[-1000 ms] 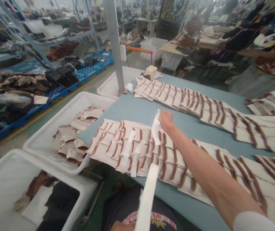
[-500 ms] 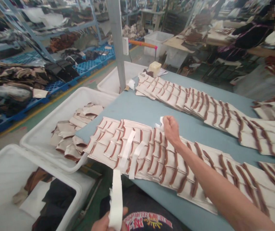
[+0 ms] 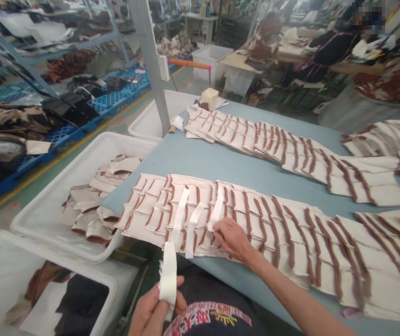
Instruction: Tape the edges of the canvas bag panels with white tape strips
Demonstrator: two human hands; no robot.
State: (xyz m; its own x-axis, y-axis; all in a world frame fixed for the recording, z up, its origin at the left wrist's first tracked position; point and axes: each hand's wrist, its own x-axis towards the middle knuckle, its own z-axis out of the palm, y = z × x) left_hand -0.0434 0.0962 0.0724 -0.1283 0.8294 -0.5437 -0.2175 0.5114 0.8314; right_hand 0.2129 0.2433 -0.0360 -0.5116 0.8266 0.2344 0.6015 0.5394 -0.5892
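Observation:
My left hand (image 3: 154, 310), low at the table's near edge, is closed around a bundle of white strips (image 3: 169, 275) with a frayed side. My right hand (image 3: 233, 238) has its fingers drawn together at the lower end of another white strip (image 3: 217, 205), which lies across the fabric pieces. Two more white strips, one on the left (image 3: 180, 217) and one in the middle (image 3: 194, 231), lie across the same row. Overlapping cream fabric pieces (image 3: 266, 224) with brown edges form this row. The right fingertips are partly hidden.
A second row of cream pieces (image 3: 235, 130) runs along the far side of the blue-grey table (image 3: 161, 161). White bins, one with fabric (image 3: 105, 254) and one with dark cloth (image 3: 110, 289), stand at left. A metal post (image 3: 150, 60) rises behind. A person (image 3: 329, 51) sits farther back.
My right hand has come down and toward me, and a third strip now lies flat on the row. My left hand has risen slightly with its bundle. The view has shifted right.

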